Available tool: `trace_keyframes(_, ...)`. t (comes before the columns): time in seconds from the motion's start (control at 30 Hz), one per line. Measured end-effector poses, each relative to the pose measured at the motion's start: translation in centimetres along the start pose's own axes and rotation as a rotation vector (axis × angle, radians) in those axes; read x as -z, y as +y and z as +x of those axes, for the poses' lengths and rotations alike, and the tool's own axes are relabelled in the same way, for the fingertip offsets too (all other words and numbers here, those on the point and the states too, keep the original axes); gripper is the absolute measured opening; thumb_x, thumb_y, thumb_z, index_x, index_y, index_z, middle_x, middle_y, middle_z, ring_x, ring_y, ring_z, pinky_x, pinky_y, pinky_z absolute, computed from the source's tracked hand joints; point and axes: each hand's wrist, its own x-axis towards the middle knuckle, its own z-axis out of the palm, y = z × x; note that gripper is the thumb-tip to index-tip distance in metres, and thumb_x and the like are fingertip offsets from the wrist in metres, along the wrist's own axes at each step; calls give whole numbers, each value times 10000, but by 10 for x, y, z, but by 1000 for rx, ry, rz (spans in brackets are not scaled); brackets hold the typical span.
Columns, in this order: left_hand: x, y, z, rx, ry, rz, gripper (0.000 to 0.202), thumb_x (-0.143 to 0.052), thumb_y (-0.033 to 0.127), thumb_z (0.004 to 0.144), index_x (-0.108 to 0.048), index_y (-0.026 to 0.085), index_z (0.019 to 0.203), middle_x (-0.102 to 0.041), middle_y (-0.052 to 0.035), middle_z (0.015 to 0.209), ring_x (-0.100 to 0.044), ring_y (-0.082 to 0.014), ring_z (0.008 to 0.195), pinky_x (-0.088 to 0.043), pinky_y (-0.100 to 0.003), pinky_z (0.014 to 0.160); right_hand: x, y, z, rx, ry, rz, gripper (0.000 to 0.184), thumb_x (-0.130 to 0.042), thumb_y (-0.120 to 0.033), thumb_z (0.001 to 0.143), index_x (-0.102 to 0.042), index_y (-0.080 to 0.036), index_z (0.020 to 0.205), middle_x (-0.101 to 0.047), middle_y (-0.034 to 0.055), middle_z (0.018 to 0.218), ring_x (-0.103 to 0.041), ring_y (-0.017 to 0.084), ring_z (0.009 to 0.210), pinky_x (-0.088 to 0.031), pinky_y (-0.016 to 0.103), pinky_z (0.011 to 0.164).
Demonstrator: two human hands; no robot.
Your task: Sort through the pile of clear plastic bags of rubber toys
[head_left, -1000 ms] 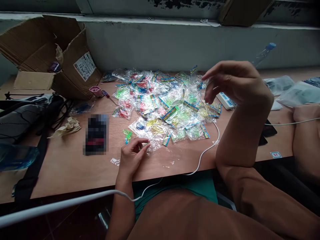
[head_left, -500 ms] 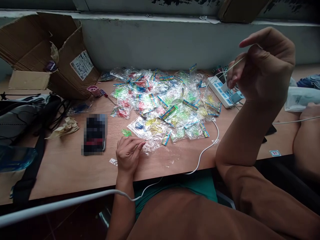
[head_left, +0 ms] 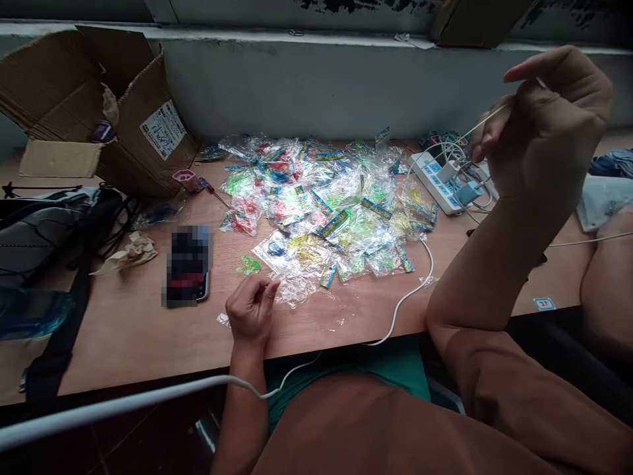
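Desk: pale wood top, lit from the window side, running across the view below a grey concrete ledge with peeling dark paint along its top. Left hand: low over the wood, fingers half curled; whether the tips pinch anything thin cannot be told. Just ahead of those fingers, a heap of cellophane packets with printed blue-and-green header strips, coloured plastic pieces inside; a loose green plastic piece lies on the wood just beyond the fingertips, at the heap's edge. Right hand: raised high, well apart from the left, fingers closed on a thin white cable, forefinger lifted. Below those fingers, a white power strip with a blue plug and tangled leads. Left of the left hand's fingers: a phone, blurred; crumpled paper; a black bag. Farther out past the heap, a red-handled screwdriver, a pink plastic piece and an open cardboard box with a white label. Right of the raised fingers, a plastic bag. A thick white cable crosses the foreground beneath the left wrist.
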Motion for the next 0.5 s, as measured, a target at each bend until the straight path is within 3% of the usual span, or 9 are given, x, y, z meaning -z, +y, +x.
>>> trace_keyframes(0.23,0,-1,5,-86,-156,64,362,-669,437,1015,-604,219,735,-489,29,627,-477,-174,687,-338,-325,739,4,12,6,-114,20,6,96,-645,-282,756,-707,-276,828,-504,-3,516,-511,176,438,-413,340,460)
trace_keyframes(0.33,-2,0,7,-79,-203,42,348,-699,446,995,-592,216,756,-466,35,653,-459,-166,672,-328,-315,708,7,16,8,-129,43,12,126,-617,-251,739,-710,-278,818,-499,-3,513,-503,176,432,-404,348,458)
trace_keyframes(0.5,-3,2,6,-55,-230,-40,288,-720,325,989,-554,215,780,-420,56,657,-424,-137,609,-333,-290,639,8,18,10,-107,49,51,129,-620,-228,732,-718,-264,808,-474,-11,500,-482,174,421,-389,355,460)
